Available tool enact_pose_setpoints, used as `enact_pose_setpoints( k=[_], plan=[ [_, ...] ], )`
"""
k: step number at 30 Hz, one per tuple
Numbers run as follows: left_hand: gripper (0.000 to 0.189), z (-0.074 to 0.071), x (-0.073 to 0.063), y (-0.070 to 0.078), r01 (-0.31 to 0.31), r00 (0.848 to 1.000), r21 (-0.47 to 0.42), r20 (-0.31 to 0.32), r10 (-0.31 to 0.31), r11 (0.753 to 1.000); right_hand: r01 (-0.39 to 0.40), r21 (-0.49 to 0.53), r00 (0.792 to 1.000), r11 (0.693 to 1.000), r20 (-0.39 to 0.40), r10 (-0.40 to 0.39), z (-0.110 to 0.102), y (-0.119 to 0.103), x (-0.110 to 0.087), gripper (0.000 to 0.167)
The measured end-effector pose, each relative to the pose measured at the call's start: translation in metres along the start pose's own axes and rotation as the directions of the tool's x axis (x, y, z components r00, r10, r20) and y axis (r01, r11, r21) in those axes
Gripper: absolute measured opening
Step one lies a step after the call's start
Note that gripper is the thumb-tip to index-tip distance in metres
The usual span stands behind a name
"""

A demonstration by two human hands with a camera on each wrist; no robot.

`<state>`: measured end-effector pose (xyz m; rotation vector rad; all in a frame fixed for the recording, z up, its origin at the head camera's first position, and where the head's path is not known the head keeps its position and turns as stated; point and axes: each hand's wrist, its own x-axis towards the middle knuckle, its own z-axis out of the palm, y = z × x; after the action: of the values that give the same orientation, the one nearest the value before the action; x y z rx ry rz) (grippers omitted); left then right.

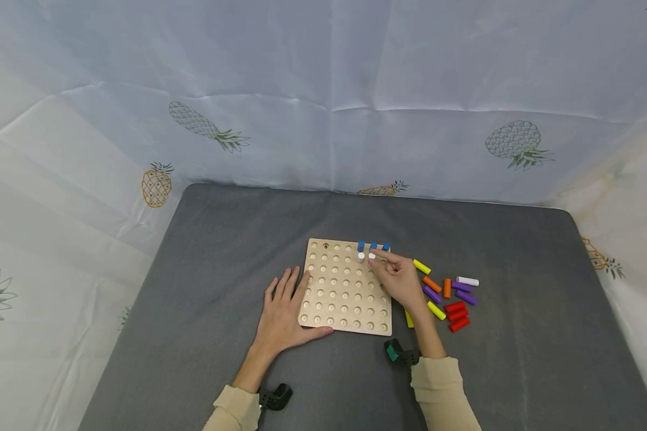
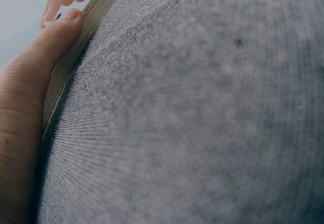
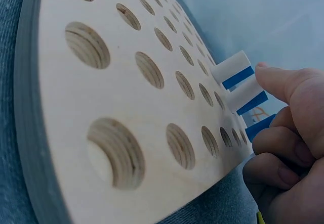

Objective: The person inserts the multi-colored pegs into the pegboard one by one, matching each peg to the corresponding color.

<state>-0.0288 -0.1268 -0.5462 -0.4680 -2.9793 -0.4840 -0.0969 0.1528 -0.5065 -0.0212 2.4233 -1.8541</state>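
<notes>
A square wooden pegboard (image 1: 345,287) with rows of round holes lies on the table. Three blue pegs (image 1: 360,246) stand along its far right edge. In front of them are two white pegs (image 1: 360,257), seen upright in the right wrist view. My right hand (image 1: 401,281) reaches over the board's right side; its thumb and index finger pinch the right-hand white peg (image 3: 245,95) near the top, other fingers curled in. My left hand (image 1: 280,320) rests at the board's near left corner, fingers spread along the left edge and thumb (image 2: 63,29) against the front edge.
Right of the board lie loose pegs: several red (image 1: 457,315), yellow (image 1: 437,310), orange (image 1: 432,284) and purple ones (image 1: 466,297), plus one white peg (image 1: 468,281). The grey tabletop (image 1: 237,239) meets a pineapple-print curtain (image 1: 302,143) at its far edge.
</notes>
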Motion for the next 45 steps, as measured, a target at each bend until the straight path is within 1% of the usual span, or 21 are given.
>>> enact_pose_setpoints(
  k=[11,18,24,29,34,40,45],
  plan=[
    [0.13,-0.001,0.0,0.0,0.003,1.0,0.003,0.002,-0.003,1.0,0.055,-0.017,0.997,0.998,0.061,-0.054,-0.003,0.004,0.002,0.032],
    [0.13,-0.001,0.0,0.001,-0.002,1.0,0.001,-0.005,0.002,1.0,0.046,-0.021,0.995,0.999,0.084,-0.045,-0.004,0.004,0.003,0.034],
    [0.13,0.0,0.0,0.0,-0.005,1.0,-0.004,-0.009,0.005,1.0,0.053,-0.029,0.995,0.998,0.086,-0.05,-0.004,0.004,0.002,0.034],
    [0.13,0.0,0.0,0.0,-0.006,1.0,-0.014,-0.009,0.006,1.0,0.041,-0.028,0.996,0.999,0.084,-0.039,-0.004,0.003,0.002,0.034],
    [0.129,0.001,0.0,-0.001,-0.007,1.0,-0.018,-0.011,0.007,1.0,0.048,-0.024,0.997,0.999,0.068,-0.046,-0.004,0.004,0.002,0.034],
    [0.13,0.001,0.0,0.0,-0.007,1.0,-0.006,-0.009,0.007,1.0,0.035,-0.027,0.998,0.999,0.043,-0.034,-0.006,0.001,0.0,0.033],
    [0.13,0.001,0.0,0.0,-0.009,1.0,0.005,-0.015,0.009,1.0,0.064,-0.053,0.998,0.997,0.024,-0.062,-0.011,0.001,-0.001,0.032]
  ],
)
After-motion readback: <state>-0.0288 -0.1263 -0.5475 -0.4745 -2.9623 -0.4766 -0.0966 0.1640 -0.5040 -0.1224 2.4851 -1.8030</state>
